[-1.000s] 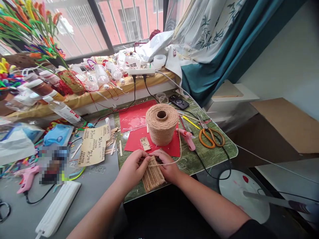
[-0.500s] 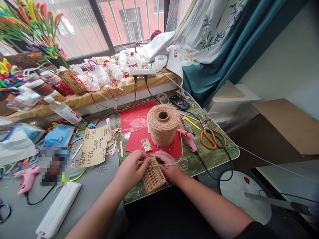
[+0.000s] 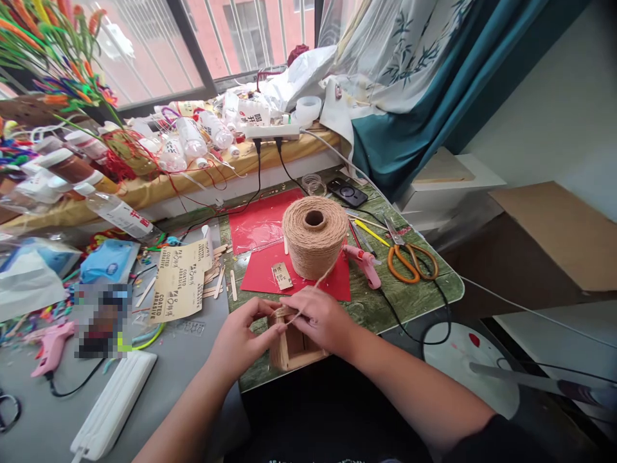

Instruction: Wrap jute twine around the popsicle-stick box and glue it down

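- Twine spool [image 3: 315, 251] stands upright on a red sheet [image 3: 337, 286], just beyond the hands, its round hole facing up.
- A strand of twine [image 3: 324, 277] runs from the spool's near side to the right hand and on to a small wooden box [image 3: 295, 346].
- The box is between the two hands, above the near edge of a green table [image 3: 405, 302]; it is tilted, open side towards the viewer, with twine wrapped around its left side.
- The left hand [image 3: 248, 334] is partly closed, thumb in front and fingers behind, gripping the box at its upper left corner.
- The right hand [image 3: 325, 318] is nearly closed, bent fingers together at the box's upper edge, with the strand held among them; the exact pinch is partly hidden.
- A small tan card [image 3: 282, 275] lies on the red sheet, near the spool.
- Right of the spool lie a pink glue gun [image 3: 369, 270], a yellow pen [image 3: 372, 233] and orange-handled scissors [image 3: 407, 260].
- A dark phone [image 3: 347, 191] lies behind the spool, towards the right.
- Left of the hands, sandpaper [image 3: 180, 283] lies beside loose wooden sticks [image 3: 219, 280].
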`<state>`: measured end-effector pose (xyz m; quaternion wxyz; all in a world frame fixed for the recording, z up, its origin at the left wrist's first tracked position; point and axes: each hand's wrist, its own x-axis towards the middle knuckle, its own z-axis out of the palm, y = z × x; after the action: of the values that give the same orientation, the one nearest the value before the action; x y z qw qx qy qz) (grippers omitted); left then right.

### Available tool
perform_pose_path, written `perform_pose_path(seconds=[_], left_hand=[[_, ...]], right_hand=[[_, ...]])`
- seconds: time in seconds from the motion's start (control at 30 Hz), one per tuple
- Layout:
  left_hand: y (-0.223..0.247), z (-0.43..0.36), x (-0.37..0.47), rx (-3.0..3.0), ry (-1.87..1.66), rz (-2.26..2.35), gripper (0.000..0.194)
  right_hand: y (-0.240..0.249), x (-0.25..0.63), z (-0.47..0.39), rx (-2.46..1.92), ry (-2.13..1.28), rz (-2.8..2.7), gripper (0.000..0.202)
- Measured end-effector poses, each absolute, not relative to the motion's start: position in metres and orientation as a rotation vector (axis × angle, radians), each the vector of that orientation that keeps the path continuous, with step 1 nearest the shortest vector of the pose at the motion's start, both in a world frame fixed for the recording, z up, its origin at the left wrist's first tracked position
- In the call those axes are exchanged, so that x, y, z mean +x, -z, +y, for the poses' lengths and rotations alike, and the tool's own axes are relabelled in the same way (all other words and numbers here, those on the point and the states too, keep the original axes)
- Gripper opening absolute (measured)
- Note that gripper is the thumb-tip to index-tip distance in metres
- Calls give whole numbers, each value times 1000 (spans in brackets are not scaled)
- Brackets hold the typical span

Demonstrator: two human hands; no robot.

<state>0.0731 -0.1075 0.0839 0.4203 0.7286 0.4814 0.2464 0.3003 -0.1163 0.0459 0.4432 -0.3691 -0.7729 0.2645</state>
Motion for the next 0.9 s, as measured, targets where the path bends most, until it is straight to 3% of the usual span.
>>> perform_pose_path(seconds=[0.27, 0.57, 0.9], left_hand=[[-63, -110, 74, 1701, -591, 1212, 28], [-53, -117, 67, 1865, -552, 1343, 25], [-73, -123, 76, 2013, -360, 1437, 28]], right_hand=[[-42, 329, -123, -1132, -1078, -1567, 37], [-33, 343, -132, -1093, -1173, -1587, 35], [-22, 340, -124, -1056, -1347, -1314, 18]])
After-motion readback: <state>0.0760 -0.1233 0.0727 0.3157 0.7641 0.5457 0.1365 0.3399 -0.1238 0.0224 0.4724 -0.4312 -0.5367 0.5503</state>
